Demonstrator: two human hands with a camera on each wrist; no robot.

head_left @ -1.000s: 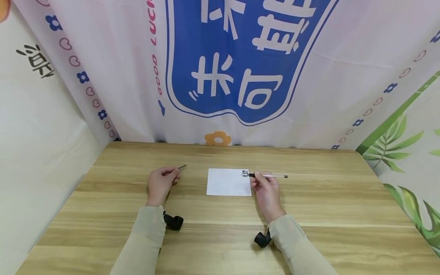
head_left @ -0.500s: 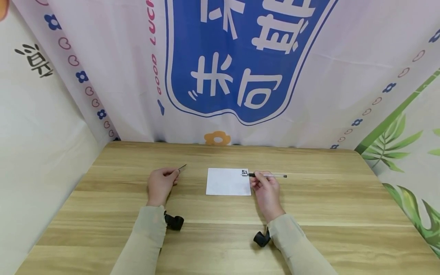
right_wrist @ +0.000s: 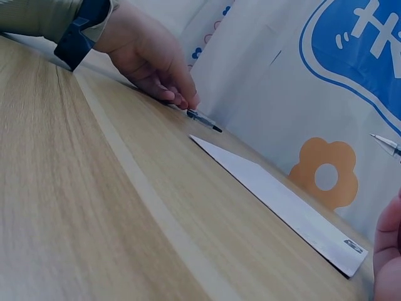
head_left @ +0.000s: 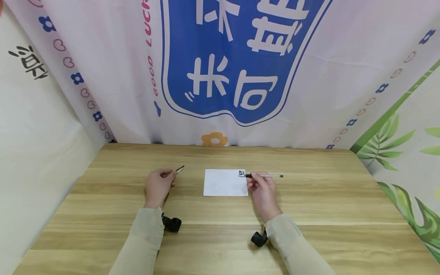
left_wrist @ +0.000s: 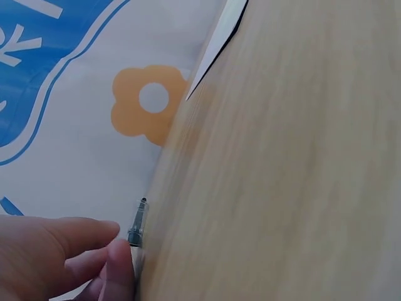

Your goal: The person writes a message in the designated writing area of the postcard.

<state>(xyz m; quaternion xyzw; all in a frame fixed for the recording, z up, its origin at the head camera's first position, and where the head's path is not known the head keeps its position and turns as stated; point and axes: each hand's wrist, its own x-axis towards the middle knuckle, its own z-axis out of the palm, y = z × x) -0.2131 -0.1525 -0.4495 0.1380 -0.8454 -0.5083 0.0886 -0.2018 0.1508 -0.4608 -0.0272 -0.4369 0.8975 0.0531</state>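
Note:
Between thumb and fingers, my left hand (head_left: 158,188) pinches a small slim pen cap (head_left: 180,169), clear with a dark tip, pointing up and right. The left wrist view shows the cap (left_wrist: 138,222) close up, its lower end hidden by the thumb. My right hand (head_left: 264,193) holds a clear-barrelled pen (head_left: 271,176) with a black grip. Its bare metal point faces left and overlaps the corner of a white card (head_left: 223,184) in the head view. A small dark printed square (head_left: 241,173) marks that corner. The card lies flat between both hands.
A wood-grain table (head_left: 213,244) runs back to a printed curtain (head_left: 137,122) hanging along its far edge. Black wrist cameras, left (head_left: 172,224) and right (head_left: 259,239), sit at the sleeve cuffs. A leaf-patterned cloth (head_left: 405,160) hangs at the right side.
The cap in my left hand has turned and shows more of its clear part. The whole head view has shifted a little, with the scene moving left. The right hand still holds the pen.

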